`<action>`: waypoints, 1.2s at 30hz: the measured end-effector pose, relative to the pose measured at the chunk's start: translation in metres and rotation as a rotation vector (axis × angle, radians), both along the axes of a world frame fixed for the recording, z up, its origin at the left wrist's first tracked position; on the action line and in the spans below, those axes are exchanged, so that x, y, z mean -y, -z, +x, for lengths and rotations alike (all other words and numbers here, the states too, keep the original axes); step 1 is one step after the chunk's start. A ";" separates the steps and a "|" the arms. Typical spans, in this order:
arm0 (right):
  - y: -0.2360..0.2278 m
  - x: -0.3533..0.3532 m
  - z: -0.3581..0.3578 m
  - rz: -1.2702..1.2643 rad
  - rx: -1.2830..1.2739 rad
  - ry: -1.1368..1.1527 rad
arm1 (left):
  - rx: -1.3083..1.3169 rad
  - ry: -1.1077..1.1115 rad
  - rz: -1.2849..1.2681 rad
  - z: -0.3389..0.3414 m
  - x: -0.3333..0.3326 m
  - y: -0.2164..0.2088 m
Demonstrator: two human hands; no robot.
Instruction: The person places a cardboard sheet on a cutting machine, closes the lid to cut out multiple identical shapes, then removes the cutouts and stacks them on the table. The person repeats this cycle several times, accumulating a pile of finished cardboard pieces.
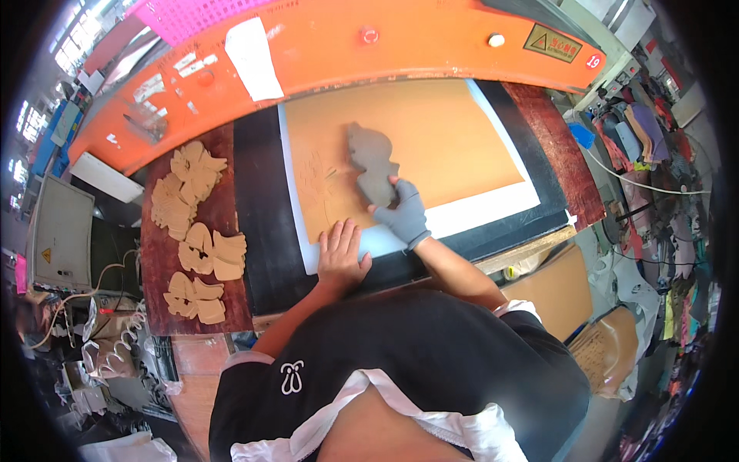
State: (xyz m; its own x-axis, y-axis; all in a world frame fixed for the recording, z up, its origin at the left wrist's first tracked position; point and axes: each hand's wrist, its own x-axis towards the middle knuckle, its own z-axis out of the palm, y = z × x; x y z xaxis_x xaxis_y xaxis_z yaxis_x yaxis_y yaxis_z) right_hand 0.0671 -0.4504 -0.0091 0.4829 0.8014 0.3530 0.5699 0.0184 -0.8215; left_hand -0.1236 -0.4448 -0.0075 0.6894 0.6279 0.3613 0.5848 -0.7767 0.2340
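Note:
A tan sheet [431,131] lies over a white board [493,199] on the black bed of an orange press. On the sheet is a grey cutting die [375,158] with a wavy, scalloped outline, slightly blurred. My right hand [404,218], in a grey glove with bare fingertips, grips the die's near end, thumb to the left and fingers on the right edge. My bare left hand [342,258] rests flat with fingers stretched at the near left edge of the sheet and board. Just left of the die, thin cut lines mark the sheet.
Several stacks of tan cut pieces [212,252] lie on the dark red board at left. The orange press body [315,54] crosses the far side, with a red button [369,35]. A pink basket [192,19] sits on top. Brown sheets [558,289] stand at the near right.

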 end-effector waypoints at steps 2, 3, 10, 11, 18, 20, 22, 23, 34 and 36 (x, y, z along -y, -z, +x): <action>-0.004 0.010 0.013 0.002 -0.462 -0.035 | 0.053 -0.004 0.036 -0.005 0.008 0.004; -0.006 0.014 0.023 0.017 -0.691 -0.043 | 0.044 -0.010 0.033 -0.006 0.011 0.005; -0.004 0.034 0.064 -0.054 -0.336 0.092 | 0.051 -0.023 0.033 -0.007 0.012 0.008; 0.000 0.036 0.063 -0.082 -0.050 0.101 | 0.044 -0.026 0.030 -0.007 0.012 0.008; 0.014 0.038 0.061 -0.165 0.378 0.119 | 0.010 -0.021 0.043 -0.008 0.010 0.010; 0.014 0.039 0.060 -0.159 0.369 0.136 | 0.012 -0.025 0.048 -0.008 0.010 0.010; 0.014 0.041 0.058 -0.145 0.380 0.159 | 0.032 -0.025 0.058 -0.008 0.010 0.010; 0.014 0.042 0.057 -0.126 0.392 0.174 | 0.030 -0.033 0.049 -0.008 0.010 0.010; 0.006 0.049 0.053 -0.065 0.594 0.192 | 0.036 -0.027 0.032 -0.009 0.007 0.008; 0.005 0.049 0.053 -0.062 0.577 0.193 | 0.041 -0.023 0.026 -0.009 0.007 0.007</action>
State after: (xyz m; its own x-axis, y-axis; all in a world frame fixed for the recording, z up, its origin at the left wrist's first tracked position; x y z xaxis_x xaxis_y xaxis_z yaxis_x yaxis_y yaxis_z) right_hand 0.1204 -0.4994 -0.0137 0.3659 0.7463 0.5560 0.9117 -0.1674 -0.3752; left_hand -0.1323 -0.4518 -0.0145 0.6591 0.6335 0.4054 0.5927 -0.7693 0.2385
